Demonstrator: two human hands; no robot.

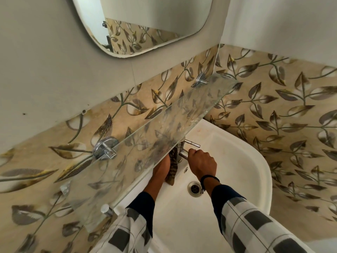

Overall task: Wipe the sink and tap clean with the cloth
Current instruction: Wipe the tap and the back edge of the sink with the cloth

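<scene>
Right hand (201, 164) is fisted round the spout of the tap (183, 153), steadying it. Left hand (161, 168) is up against the tap's body with the cloth (172, 170), but its fingers sit behind the frosted shelf (164, 132), so I can't tell how tightly it grips. I judge the cloth soft, light and limp. Its striped tail hangs loose into the sink (255, 161), so I'd bunch it in the palm rather than hold a corner. The tap is rigid chrome, likely slippery when wet, and the spout looks the soundest hold. I see no pooled water in the sink, only the drain (195, 189) and faint brownish marks near the back rim.
</scene>
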